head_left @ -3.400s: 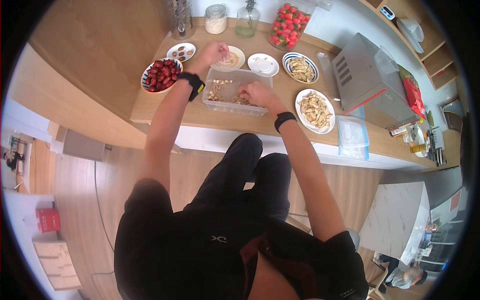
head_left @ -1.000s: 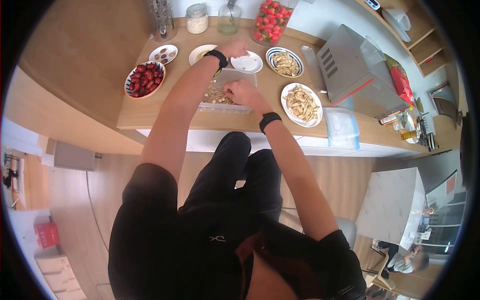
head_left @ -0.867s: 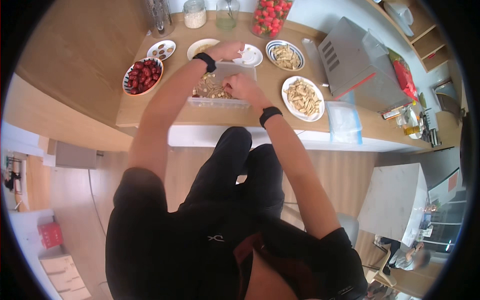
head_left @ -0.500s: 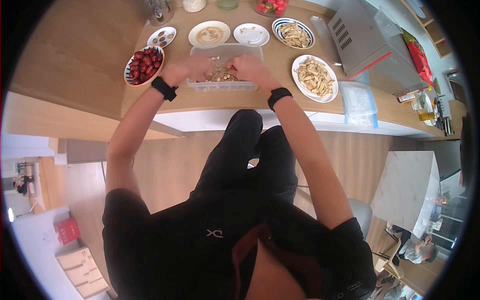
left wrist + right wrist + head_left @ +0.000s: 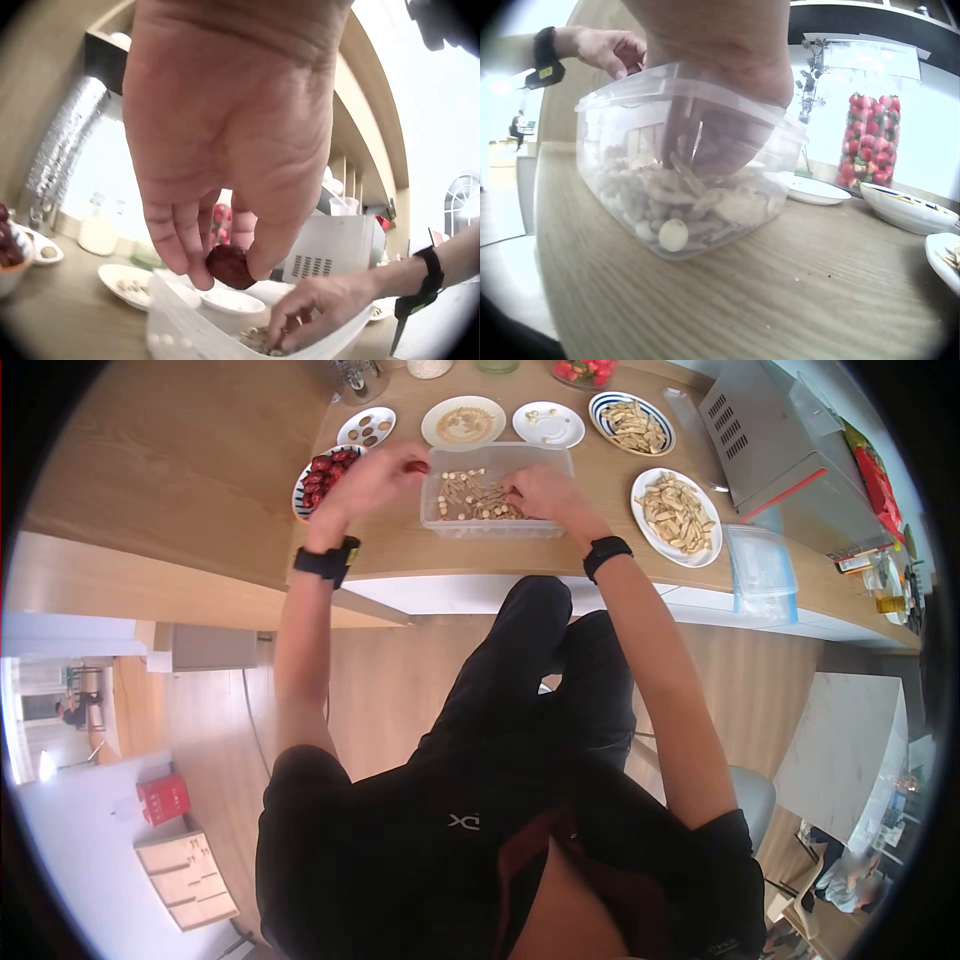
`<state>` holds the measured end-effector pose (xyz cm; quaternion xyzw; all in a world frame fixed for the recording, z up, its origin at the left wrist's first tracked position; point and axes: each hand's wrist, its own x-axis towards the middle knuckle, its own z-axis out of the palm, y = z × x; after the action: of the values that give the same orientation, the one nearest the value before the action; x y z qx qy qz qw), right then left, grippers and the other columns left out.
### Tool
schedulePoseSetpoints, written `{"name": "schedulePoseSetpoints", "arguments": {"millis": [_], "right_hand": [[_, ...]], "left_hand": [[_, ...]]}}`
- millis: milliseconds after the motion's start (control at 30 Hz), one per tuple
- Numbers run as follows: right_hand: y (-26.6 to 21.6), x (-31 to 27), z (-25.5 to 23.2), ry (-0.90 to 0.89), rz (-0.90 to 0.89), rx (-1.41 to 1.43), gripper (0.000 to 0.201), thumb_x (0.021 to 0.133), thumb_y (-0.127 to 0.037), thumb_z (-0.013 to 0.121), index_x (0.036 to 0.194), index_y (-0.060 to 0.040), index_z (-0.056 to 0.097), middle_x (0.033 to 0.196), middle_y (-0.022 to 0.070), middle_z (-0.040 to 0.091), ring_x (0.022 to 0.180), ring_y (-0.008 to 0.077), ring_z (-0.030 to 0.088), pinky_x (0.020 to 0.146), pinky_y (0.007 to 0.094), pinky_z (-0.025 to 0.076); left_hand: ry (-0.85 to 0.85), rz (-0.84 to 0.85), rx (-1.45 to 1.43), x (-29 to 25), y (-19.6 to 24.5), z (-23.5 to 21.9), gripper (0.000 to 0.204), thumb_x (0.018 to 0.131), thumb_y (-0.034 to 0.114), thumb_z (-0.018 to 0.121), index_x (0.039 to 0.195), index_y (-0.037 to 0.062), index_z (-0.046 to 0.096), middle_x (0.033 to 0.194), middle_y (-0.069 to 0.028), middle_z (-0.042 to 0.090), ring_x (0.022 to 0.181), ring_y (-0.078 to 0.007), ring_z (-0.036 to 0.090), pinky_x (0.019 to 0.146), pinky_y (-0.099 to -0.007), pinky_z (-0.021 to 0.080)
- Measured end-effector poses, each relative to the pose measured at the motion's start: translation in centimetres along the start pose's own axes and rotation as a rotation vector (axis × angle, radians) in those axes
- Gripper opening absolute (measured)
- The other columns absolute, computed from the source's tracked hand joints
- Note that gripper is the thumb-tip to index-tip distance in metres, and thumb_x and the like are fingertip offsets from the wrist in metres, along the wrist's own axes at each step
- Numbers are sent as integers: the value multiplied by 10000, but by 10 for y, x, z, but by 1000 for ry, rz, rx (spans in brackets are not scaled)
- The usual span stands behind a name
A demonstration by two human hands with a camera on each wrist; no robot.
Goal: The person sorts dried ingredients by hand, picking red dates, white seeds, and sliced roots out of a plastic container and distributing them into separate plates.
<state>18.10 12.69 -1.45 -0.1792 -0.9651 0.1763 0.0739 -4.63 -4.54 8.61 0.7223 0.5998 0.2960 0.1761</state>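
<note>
My left hand [image 5: 370,485] pinches one dark red date [image 5: 231,267] between thumb and fingertips, held at the left rim of a clear plastic box [image 5: 490,532]. Light dried slices and small round white pieces [image 5: 673,235] cover the box's bottom. Inside it, my right hand [image 5: 543,492] reaches down among the slices, fingers bent; I cannot tell whether they hold a piece. The left forearm and hand partly cover a bowl of red dates [image 5: 322,472] on the left.
Behind the box stand a plate of small coins-like discs [image 5: 367,426], a patterned plate [image 5: 463,422] and a white plate [image 5: 548,425]. Dried slices fill a blue-rimmed bowl [image 5: 632,426] and a white plate [image 5: 676,517] on the right. A plastic bag [image 5: 762,572] and grey microwave [image 5: 775,445] are beyond.
The left hand went from the plates behind the box down into the box, then out to its left side, where it now holds a date. The right hand stayed in the box.
</note>
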Motion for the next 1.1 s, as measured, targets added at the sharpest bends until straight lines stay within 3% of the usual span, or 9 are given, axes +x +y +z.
{"name": "schedulePoseSetpoints", "arguments": {"millis": [67, 267, 533, 667, 733, 833, 900, 1000, 1100], "right_hand": [[1, 1, 2, -13, -12, -20, 159, 839, -216, 637, 922, -89, 685, 847, 147, 690, 814, 350, 649, 734, 463, 508], [-6, -5, -5, -24, 43, -32, 142, 854, -206, 610, 927, -108, 683, 842, 123, 688, 828, 342, 650, 746, 460, 513], [-2, -6, 3, 66, 14, -14, 153, 843, -224, 625, 937, -109, 662, 867, 119, 689, 840, 339, 648, 756, 461, 514], [-1, 1, 0, -86, 30, -61, 215, 827, -274, 654, 972, -117, 670, 845, 131, 684, 838, 337, 650, 760, 456, 515], [-9, -1, -9, -141, 35, -69, 226, 817, -267, 669, 984, -116, 672, 861, 132, 682, 849, 339, 648, 766, 453, 513], [-7, -3, -7, -109, -28, -42, 239, 797, -233, 695, 1004, -115, 677, 913, 129, 676, 879, 341, 641, 785, 446, 508], [-8, -5, -8, -35, -105, -4, 245, 786, -206, 707, 1012, -115, 680, 949, 123, 672, 898, 340, 636, 797, 442, 506], [-16, -9, -14, 25, -162, -7, 244, 791, -145, 699, 1032, -118, 684, 1035, 102, 654, 945, 329, 627, 828, 429, 503], [-6, -7, -4, -30, -255, 41, 237, 797, -114, 679, 1034, -113, 681, 1058, 89, 640, 963, 319, 625, 841, 420, 506]], "left_hand": [[74, -238, 68, -22, 4, -29, 197, 837, 79, 677, 1007, 8, 606, 944, -124, 653, 870, -274, 647, 790, -360, 519], [208, -489, 440, -93, -88, -39, 309, 791, 129, 746, 1056, 38, 617, 1014, -151, 651, 934, -353, 637, 803, -414, 519], [450, -168, 574, -78, -64, 6, 258, 789, 115, 736, 1016, 39, 640, 1053, -135, 636, 952, -354, 620, 794, -425, 512], [225, -29, 312, -26, 1, 29, 177, 834, 103, 678, 987, 17, 650, 996, -137, 648, 915, -350, 628, 777, -411, 513], [113, 109, 185, 3, -3, 52, 177, 853, 86, 674, 1003, 5, 627, 950, -132, 649, 815, -315, 632, 728, -384, 506], [-62, 38, 54, 37, -21, 88, 155, 836, 76, 671, 963, 2, 625, 911, -139, 657, 799, -318, 634, 703, -398, 503], [-350, 15, 351, 49, -41, 105, 192, 755, 126, 711, 912, 33, 650, 839, -171, 672, 815, -350, 658, 713, -430, 511], [-415, -141, 257, 54, -45, 103, 186, 711, 133, 720, 857, 35, 658, 829, -178, 680, 792, -369, 654, 683, -449, 500], [-265, -16, 207, 53, -80, 122, 159, 710, 114, 708, 836, 28, 665, 831, -186, 678, 786, -378, 648, 662, -455, 490]]}}
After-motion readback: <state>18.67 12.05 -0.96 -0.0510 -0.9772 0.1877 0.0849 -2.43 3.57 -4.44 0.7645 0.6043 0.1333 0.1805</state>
